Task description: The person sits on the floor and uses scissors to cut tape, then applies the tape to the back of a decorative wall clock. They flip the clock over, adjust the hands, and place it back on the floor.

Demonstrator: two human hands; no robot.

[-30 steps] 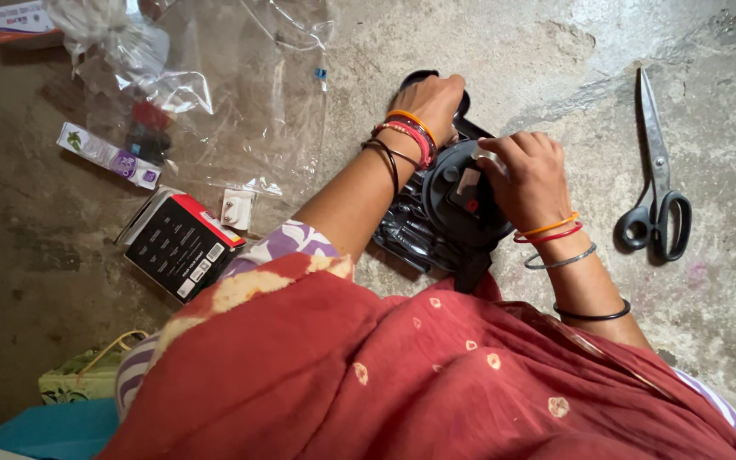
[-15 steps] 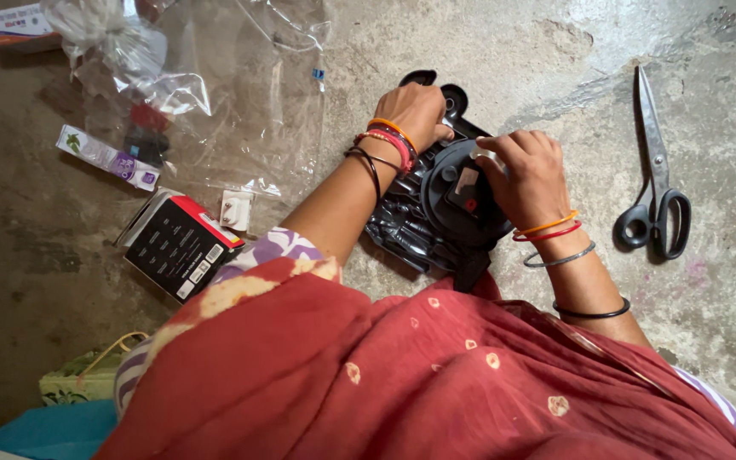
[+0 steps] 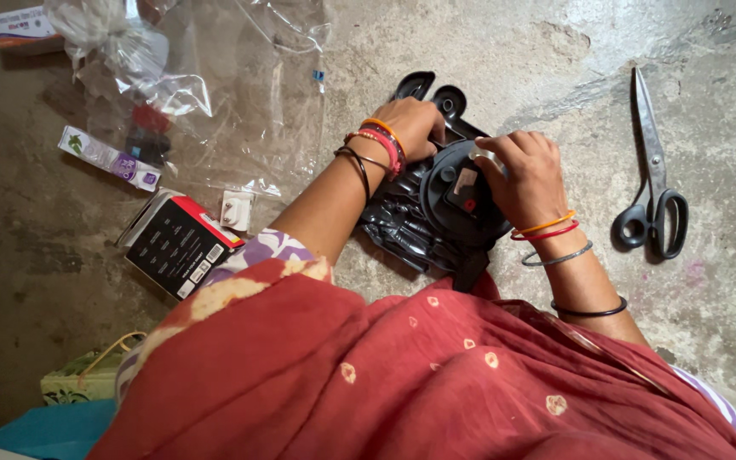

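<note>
A black plastic device [image 3: 457, 200] with a round body and a small red mark lies on the concrete floor in front of me, on a black ribbed tray [image 3: 402, 228]. My left hand [image 3: 411, 126] grips its far left edge, fingers curled over the rim. My right hand [image 3: 521, 170] presses on the right side of the round body, pinching a small pale part at its top. Both wrists wear bangles. My red dotted garment hides the near part of the device.
Large black-handled scissors [image 3: 653, 183] lie to the right. To the left are a black and red box [image 3: 179, 243], a white plug adapter [image 3: 236, 209], a small long box [image 3: 108, 158], clear plastic bags [image 3: 215, 94] and another box [image 3: 23, 25] at the top corner.
My left hand slid down from the device's far top end to its left rim. The view moved in a little; my right hand stays on the round body.
</note>
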